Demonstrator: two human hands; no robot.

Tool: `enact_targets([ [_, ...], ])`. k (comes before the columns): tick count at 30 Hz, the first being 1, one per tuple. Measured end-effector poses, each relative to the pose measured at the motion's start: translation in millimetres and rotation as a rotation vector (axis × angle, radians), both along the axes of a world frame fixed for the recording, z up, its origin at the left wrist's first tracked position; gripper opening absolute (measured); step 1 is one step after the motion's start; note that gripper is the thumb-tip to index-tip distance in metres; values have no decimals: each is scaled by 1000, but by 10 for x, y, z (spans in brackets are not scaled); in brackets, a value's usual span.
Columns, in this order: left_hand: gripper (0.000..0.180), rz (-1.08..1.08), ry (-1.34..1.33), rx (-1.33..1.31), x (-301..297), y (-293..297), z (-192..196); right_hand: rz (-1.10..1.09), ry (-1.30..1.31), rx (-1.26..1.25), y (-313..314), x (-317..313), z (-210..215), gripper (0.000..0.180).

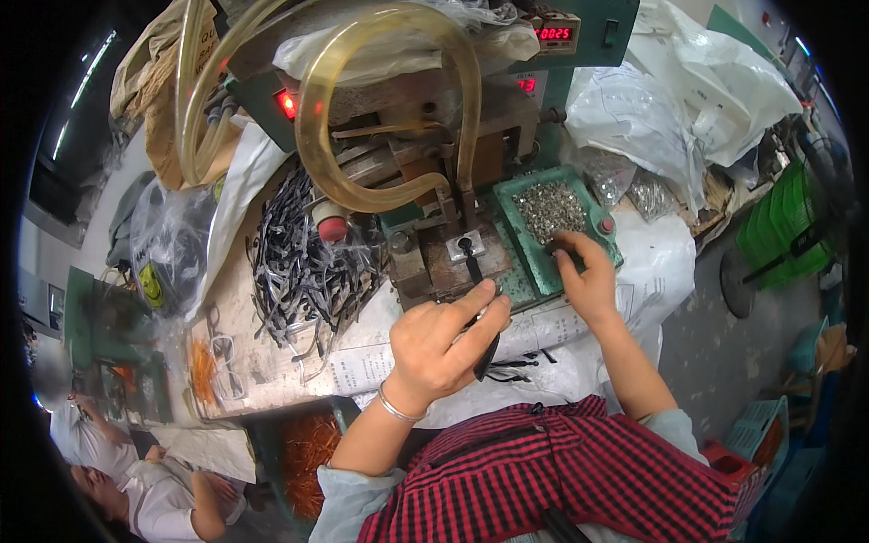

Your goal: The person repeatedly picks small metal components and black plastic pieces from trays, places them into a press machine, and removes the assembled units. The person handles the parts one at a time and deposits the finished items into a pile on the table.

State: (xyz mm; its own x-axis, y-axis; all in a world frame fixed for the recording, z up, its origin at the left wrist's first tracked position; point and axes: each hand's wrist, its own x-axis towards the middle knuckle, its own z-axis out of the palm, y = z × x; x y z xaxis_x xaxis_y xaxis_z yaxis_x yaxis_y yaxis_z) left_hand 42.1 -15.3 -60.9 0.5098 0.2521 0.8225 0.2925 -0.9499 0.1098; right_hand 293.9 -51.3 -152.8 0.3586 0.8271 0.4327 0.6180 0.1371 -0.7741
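My left hand (444, 342) is closed around black eyeglass temples (487, 358). The end of one temple (472, 264) reaches forward from its fingers onto the small metal plate (465, 244) of the machine. My right hand (587, 273) is at the near edge of a green tray (527, 262) that holds small metal parts (548, 210). Its thumb and forefinger are pinched together, and what is between them is too small to make out. The machine's metal tooling (467, 204) stands just above the plate.
A heap of dark temples (312, 249) lies left of the machine, near a red button (332, 229). A thick yellowish hose (317, 109) loops in front. Plastic bags (634, 109) lie at the right, beside green baskets (783, 231). Another person (149, 498) sits at the lower left.
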Motion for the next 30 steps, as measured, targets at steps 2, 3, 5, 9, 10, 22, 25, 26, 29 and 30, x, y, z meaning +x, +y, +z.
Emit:
enact_targets([
  [2, 28, -7, -7, 10, 8, 35, 13, -15, 29, 9, 92, 94, -7, 27],
  [3, 29, -6, -5, 8, 29, 33, 39, -40, 94, 20, 136, 135, 37, 27],
  [5, 29, 13, -12, 11, 44, 2, 9, -81, 220, 37, 231, 195, 189, 28],
  [9, 29, 36, -38, 67, 65, 21, -61, -152, 257, 103, 254, 253, 371, 27],
  [10, 29, 30, -37, 80, 67, 38, -63, -150, 201, 7, 231, 314, 268, 26],
  [22, 31, 23, -19, -127, 13, -121, -32, -101, -402, -188, 28, 71, 156, 9],
  [25, 33, 84, -63, -229, -143, -350, -135, -80, -459, -185, 73, 104, 154, 8],
  [26, 32, 124, 18, -204, -293, -439, -186, -76, -475, -174, 92, 99, 172, 8],
  [29, 33, 418, 278, -95, -900, -535, -312, -139, -408, -164, 52, 59, 96, 10],
  [30, 28, 641, 188, -28, -1079, -469, -369, -201, -321, -159, 25, 48, 38, 10],
])
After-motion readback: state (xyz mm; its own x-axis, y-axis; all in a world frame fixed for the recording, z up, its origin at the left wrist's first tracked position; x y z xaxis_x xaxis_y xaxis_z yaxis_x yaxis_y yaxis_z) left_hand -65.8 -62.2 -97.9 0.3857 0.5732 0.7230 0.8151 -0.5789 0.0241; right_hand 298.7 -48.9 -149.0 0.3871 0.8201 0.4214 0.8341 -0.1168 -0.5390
